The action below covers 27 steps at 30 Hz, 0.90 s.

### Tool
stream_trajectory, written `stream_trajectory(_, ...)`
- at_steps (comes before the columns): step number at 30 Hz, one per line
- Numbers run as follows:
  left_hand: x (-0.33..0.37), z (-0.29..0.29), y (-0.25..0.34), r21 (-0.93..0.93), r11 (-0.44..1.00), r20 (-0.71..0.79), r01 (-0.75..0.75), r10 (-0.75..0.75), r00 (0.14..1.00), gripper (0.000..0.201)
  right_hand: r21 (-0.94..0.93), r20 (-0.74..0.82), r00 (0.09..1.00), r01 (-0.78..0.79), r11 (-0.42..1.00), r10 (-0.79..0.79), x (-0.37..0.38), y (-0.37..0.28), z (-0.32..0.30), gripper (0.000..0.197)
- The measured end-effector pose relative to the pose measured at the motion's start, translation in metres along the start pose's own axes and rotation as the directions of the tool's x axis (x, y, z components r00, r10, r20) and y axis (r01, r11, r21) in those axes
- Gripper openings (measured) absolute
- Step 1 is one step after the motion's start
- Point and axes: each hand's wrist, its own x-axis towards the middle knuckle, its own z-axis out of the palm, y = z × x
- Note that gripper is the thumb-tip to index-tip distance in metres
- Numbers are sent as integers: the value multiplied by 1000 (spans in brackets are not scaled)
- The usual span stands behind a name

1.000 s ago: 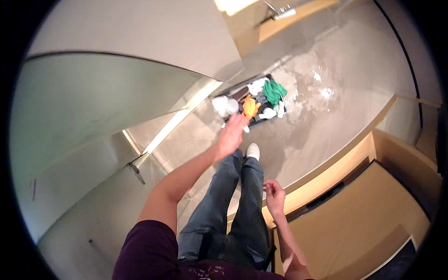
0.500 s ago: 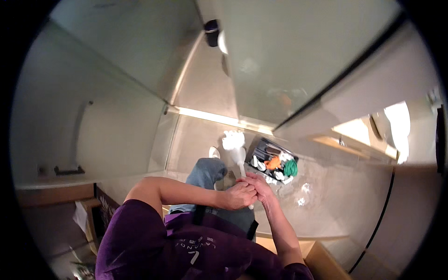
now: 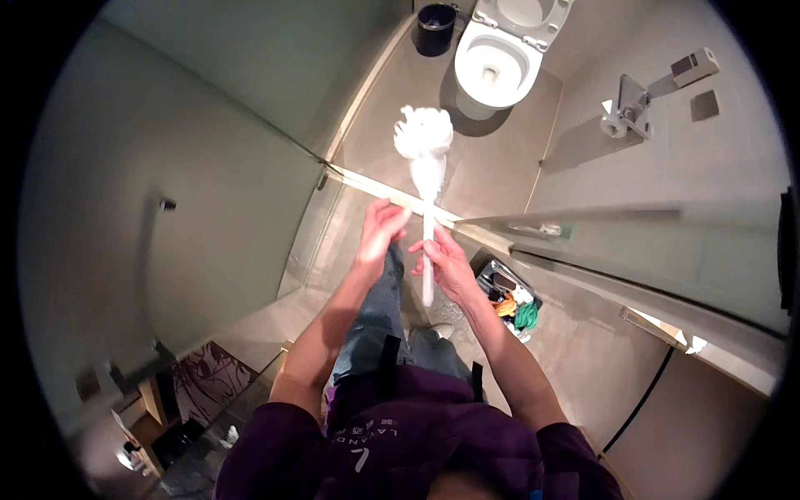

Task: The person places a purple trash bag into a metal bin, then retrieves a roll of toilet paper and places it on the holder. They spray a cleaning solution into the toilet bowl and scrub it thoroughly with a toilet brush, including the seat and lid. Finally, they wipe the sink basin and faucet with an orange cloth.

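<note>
Head: lettered shirt [image 3: 417, 425], white brush [image 3: 428, 175]

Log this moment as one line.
Right hand: gripping white long-handled brush; Left hand: open, beside it; Ahead: open white toilet; Nearby: black rectangular tray with green cloth

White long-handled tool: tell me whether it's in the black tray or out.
Out: the right hand holds the white long-handled tool, with the black tray apart, to the right.
</note>
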Motion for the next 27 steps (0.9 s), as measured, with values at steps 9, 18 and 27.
stream_trajectory(9, 198, 21, 95, 211, 976, 181, 52, -91, 979, 45, 90, -98, 986, 146, 985, -137, 163, 5, 47, 58)
stream_trajectory(18, 278, 9, 66, 224, 941, -80, 254, -242, 967, 40, 40, -252, 963, 114, 993, -100, 223, 1, 44, 80)
stream_trajectory(27, 318, -4, -32, 69, 873, 310, 483, -479, 821, 40, -195, -521, 852, -49, 979, -61, 302, 7, -36, 83)
